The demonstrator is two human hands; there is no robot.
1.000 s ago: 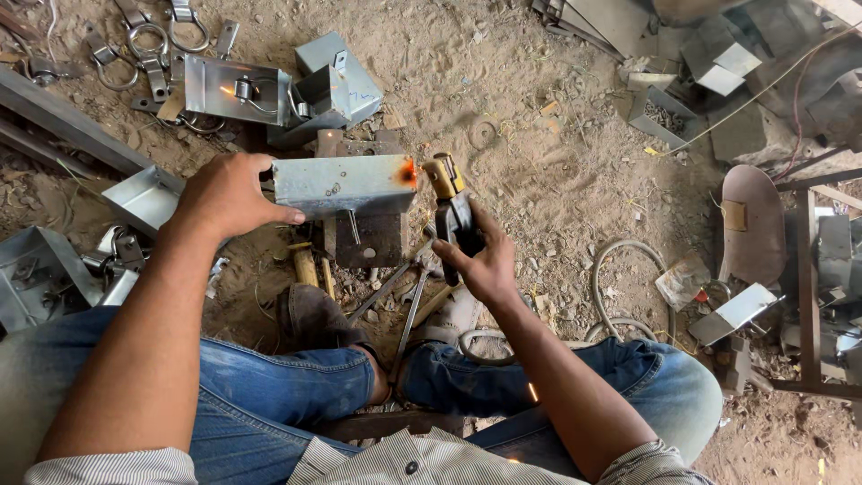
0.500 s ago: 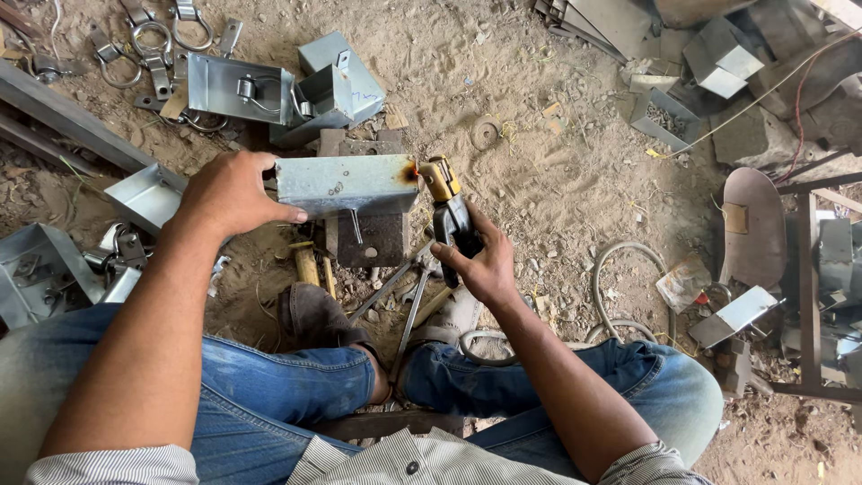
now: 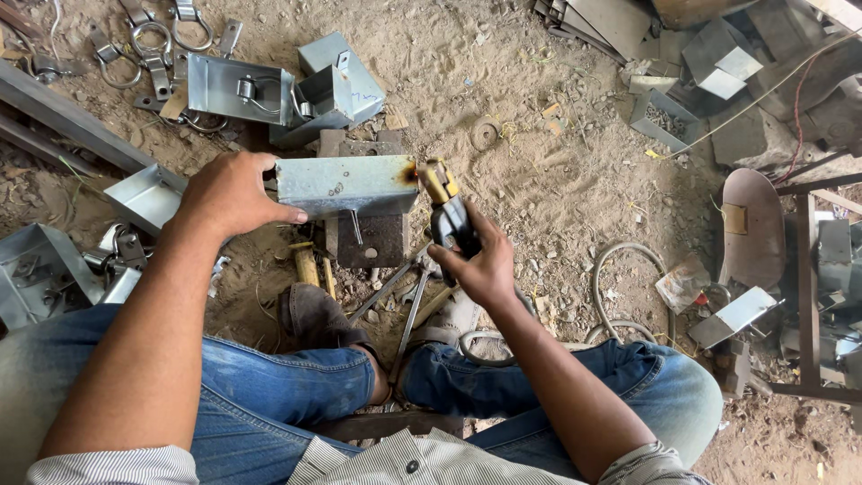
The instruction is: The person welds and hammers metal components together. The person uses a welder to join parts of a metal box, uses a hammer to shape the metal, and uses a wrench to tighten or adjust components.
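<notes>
My left hand (image 3: 232,191) grips the left end of a grey sheet-metal box (image 3: 346,184) that rests on a dark steel block (image 3: 370,240) on the sandy ground. My right hand (image 3: 480,260) holds a welding electrode holder (image 3: 447,208) with a yellow head, its tip touching the box's right end, where a burnt orange mark shows. A short rod hangs below the box's front face. My legs in blue jeans are folded below, with a dark shoe (image 3: 314,314) near the block.
More grey metal boxes (image 3: 328,85) and ring clamps (image 3: 153,40) lie behind. Open box parts (image 3: 144,196) sit at the left. Loose rods and tools (image 3: 404,292) lie by my feet. A grey cable (image 3: 620,269) loops at the right, beside scrap metal (image 3: 732,314).
The glow at the box's right end has gone out, leaving a burnt mark. My right hand has shifted slightly with the holder; my left hand stays on the box.
</notes>
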